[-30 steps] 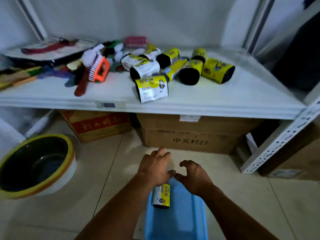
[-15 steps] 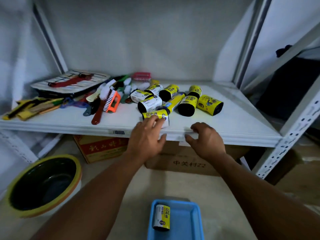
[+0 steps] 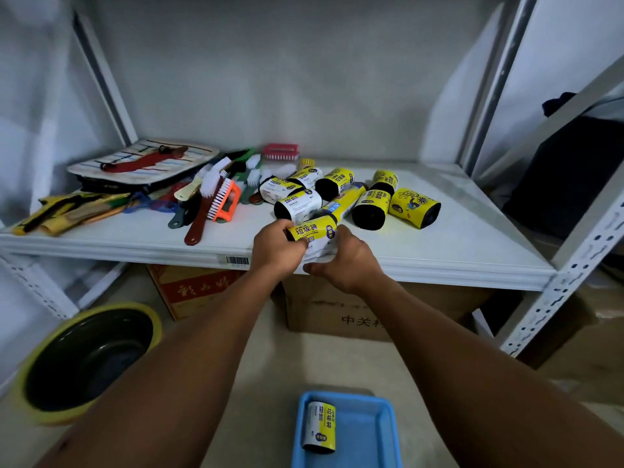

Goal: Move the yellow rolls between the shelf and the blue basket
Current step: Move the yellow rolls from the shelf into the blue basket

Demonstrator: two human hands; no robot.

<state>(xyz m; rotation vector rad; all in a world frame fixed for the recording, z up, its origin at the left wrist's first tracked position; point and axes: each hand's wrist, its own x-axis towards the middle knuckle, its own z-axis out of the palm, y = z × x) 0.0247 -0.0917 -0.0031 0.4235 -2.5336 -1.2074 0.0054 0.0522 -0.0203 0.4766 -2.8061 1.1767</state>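
Both hands meet at the front edge of the shelf (image 3: 456,241), closed round one yellow roll (image 3: 312,232). The left hand (image 3: 275,248) wraps its curled fingers over the roll's left end. The right hand (image 3: 349,261) grips the right end, with fingers curled over the top and the thumb stretched underneath. The roll lies on its side between them, label facing up, right at the shelf's front lip — whether it rests on the board or is lifted just clear, I cannot tell.

Behind it a cluster of other rolls (image 3: 371,211) lies on the shelf. They are black with yellow labels, most on their sides and touching one another. To their left is a heap of brushes (image 3: 223,201), and further left a striped mat (image 3: 145,160) with a red strap across it.

On the floor below the hands stands the blue basket (image 3: 381,405) — a second roll (image 3: 319,427) lies on its side in the left part of it. A dark bowl (image 3: 84,359) with a yellow rim sits on the floor to the left, and cardboard boxes (image 3: 337,319) are under the shelf.
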